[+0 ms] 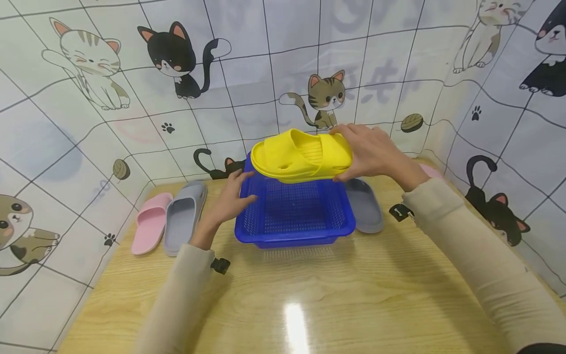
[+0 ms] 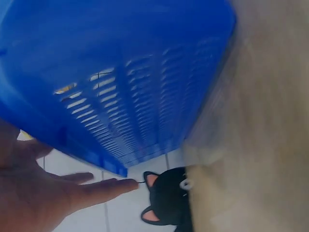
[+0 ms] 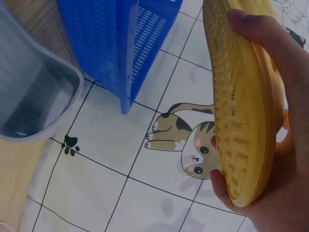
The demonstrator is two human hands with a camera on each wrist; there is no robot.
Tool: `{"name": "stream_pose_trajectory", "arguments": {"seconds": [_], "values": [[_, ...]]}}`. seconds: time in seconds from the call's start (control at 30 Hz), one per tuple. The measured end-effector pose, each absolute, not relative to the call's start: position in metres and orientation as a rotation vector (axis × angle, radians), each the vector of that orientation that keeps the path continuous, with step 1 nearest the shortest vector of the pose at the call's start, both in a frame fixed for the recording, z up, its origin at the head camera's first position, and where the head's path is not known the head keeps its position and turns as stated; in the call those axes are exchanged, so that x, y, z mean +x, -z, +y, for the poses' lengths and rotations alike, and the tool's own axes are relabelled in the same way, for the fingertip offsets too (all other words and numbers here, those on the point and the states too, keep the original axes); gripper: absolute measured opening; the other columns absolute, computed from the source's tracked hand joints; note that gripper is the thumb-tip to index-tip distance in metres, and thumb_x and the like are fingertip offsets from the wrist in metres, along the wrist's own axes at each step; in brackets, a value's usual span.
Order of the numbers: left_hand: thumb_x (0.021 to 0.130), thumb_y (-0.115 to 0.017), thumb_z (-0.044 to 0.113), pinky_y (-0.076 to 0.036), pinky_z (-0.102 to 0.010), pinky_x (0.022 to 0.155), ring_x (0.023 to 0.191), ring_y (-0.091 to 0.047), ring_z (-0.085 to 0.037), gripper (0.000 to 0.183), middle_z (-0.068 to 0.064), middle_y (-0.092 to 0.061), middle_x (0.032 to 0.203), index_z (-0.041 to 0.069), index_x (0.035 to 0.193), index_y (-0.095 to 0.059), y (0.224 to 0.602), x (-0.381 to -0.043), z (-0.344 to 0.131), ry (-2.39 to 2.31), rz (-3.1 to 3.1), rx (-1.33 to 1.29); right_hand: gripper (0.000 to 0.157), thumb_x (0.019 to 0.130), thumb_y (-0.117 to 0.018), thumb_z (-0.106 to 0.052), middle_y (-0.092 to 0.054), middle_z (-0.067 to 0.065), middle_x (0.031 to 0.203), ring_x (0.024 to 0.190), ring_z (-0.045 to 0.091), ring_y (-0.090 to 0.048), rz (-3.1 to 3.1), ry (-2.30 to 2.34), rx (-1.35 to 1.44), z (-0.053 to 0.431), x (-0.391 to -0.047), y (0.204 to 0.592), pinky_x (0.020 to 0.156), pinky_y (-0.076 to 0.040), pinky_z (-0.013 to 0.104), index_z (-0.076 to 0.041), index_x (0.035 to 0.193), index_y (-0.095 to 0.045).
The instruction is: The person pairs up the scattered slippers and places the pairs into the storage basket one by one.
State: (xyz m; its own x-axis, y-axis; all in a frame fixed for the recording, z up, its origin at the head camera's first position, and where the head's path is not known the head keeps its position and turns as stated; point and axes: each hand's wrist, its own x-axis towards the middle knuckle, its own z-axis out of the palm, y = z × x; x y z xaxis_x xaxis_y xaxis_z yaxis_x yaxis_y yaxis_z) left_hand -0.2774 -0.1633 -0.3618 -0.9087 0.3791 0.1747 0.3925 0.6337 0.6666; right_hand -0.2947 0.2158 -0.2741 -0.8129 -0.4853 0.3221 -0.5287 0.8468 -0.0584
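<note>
My right hand grips a yellow slipper by its right end, holding it level above the back of a blue plastic basket. In the right wrist view the ridged sole of the slipper faces the basket side, with thumb and fingers wrapped about its edges. My left hand is beside the basket's left rim, fingers spread and holding nothing. The left wrist view shows that hand close to the slotted basket wall. The basket stands on the wooden table.
Left of the basket, a pink slipper and a grey slipper lie side by side. Another grey slipper lies against the basket's right side. Part of a pink item shows behind my right forearm. Cat-printed walls enclose the table.
</note>
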Motion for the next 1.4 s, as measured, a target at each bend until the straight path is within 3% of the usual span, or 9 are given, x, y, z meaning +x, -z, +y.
{"name": "stream_pose_trajectory", "arguments": {"seconds": [0.1, 0.2, 0.37, 0.63, 1.13, 1.4], "values": [[0.094, -0.064, 0.008, -0.028, -0.069, 0.120, 0.155, -0.021, -0.048, 0.065, -0.027, -0.014, 0.168, 0.005, 0.155, -0.042, 0.374, -0.271, -0.166, 1.230, -2.868, -0.625, 0.108, 0.059, -0.090, -0.064, -0.063, 0.012, 0.129, 0.097, 0.029, -0.059, -2.747, -0.202, 0.759, 0.216, -0.296, 0.275, 0.071, -0.044, 0.042, -0.021, 0.147, -0.043], [0.092, -0.063, 0.003, -0.029, -0.069, 0.120, 0.155, -0.021, -0.047, 0.066, -0.024, -0.012, 0.170, 0.005, 0.154, -0.042, 0.382, -0.266, -0.167, 1.333, -2.852, -0.624, 0.108, 0.060, -0.091, -0.063, -0.062, 0.013, 0.130, 0.099, 0.030, -0.059, -2.761, -0.198, 0.751, 0.216, -0.298, 0.276, 0.072, -0.044, 0.043, -0.021, 0.148, -0.043], [0.090, -0.056, -0.005, -0.024, -0.068, 0.122, 0.159, -0.008, -0.045, 0.065, -0.017, 0.001, 0.174, -0.001, 0.153, -0.042, 0.390, -0.261, -0.168, 1.467, -2.793, -0.638, 0.109, 0.059, -0.091, -0.064, -0.063, 0.013, 0.129, 0.099, 0.029, -0.059, -2.776, -0.173, 0.743, 0.214, -0.301, 0.276, 0.072, -0.046, 0.044, -0.022, 0.148, -0.043], [0.095, -0.049, -0.004, -0.011, -0.065, 0.127, 0.162, 0.005, -0.039, 0.062, -0.011, 0.010, 0.175, -0.003, 0.156, -0.037, 0.397, -0.261, -0.167, 1.571, -2.780, -0.601, 0.107, 0.063, -0.087, -0.068, -0.064, 0.014, 0.123, 0.095, 0.029, -0.060, -2.832, -0.125, 0.751, 0.211, -0.307, 0.273, 0.069, -0.045, 0.043, -0.020, 0.147, -0.043], [0.094, -0.050, -0.003, -0.016, -0.066, 0.126, 0.162, 0.003, -0.040, 0.067, -0.011, 0.009, 0.175, -0.004, 0.159, -0.030, 0.397, -0.260, -0.170, 1.549, -2.791, -0.582, 0.107, 0.064, -0.085, -0.073, -0.063, 0.013, 0.134, 0.103, 0.031, -0.061, -2.928, -0.058, 0.758, 0.201, -0.328, 0.276, 0.076, -0.049, 0.048, -0.020, 0.147, -0.043], [0.093, -0.051, -0.001, -0.012, -0.064, 0.127, 0.162, 0.004, -0.040, 0.069, -0.012, 0.009, 0.175, -0.004, 0.159, -0.029, 0.395, -0.261, -0.169, 1.536, -2.789, -0.590, 0.106, 0.063, -0.085, -0.073, -0.064, 0.013, 0.123, 0.100, 0.031, -0.061, -2.944, 0.005, 0.747, 0.191, -0.334, 0.277, 0.076, -0.049, 0.049, -0.019, 0.145, -0.045]]}}
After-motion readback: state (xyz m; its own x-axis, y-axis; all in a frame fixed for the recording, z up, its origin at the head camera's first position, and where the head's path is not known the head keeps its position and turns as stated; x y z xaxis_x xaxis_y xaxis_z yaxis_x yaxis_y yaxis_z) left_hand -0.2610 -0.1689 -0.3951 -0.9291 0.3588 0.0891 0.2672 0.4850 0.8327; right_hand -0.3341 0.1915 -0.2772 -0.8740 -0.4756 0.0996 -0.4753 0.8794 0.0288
